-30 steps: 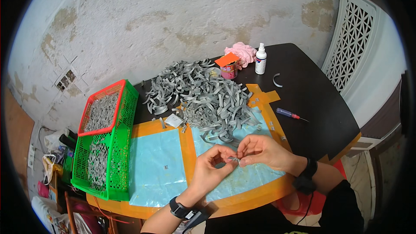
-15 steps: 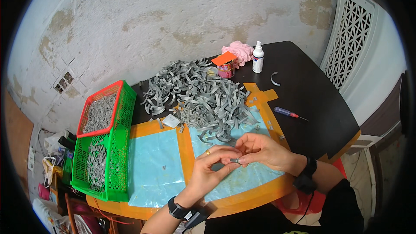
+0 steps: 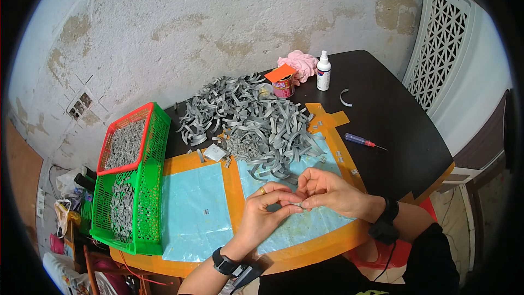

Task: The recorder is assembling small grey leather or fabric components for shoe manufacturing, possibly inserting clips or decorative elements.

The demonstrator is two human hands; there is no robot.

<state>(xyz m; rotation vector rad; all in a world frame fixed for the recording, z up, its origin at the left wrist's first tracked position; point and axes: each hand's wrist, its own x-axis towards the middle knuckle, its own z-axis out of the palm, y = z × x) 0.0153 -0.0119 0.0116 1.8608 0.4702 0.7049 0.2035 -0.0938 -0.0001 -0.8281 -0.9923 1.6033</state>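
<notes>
My left hand [image 3: 266,211] and my right hand [image 3: 334,193] meet over the light blue plastic sheet [image 3: 196,207] near the table's front. Between their fingertips is a small grey piece [image 3: 296,204], mostly covered by the fingers; its exact kind is too small to tell. Both hands pinch it, thumb against fingers. Just beyond them lies a big heap of curved grey strips [image 3: 278,131], with smaller grey pieces [image 3: 243,147] gathered at its near left part.
At the left, a red basket [image 3: 143,155] of small grey pieces rests on a green basket [image 3: 151,207] holding more. A screwdriver [image 3: 360,141] lies at right. A white spray bottle [image 3: 323,74], a can [image 3: 283,87] and a pink cloth [image 3: 299,64] stand at the back.
Both hands keep nearly the same place. The small grey piece has turned slightly between the fingertips and shows less.
</notes>
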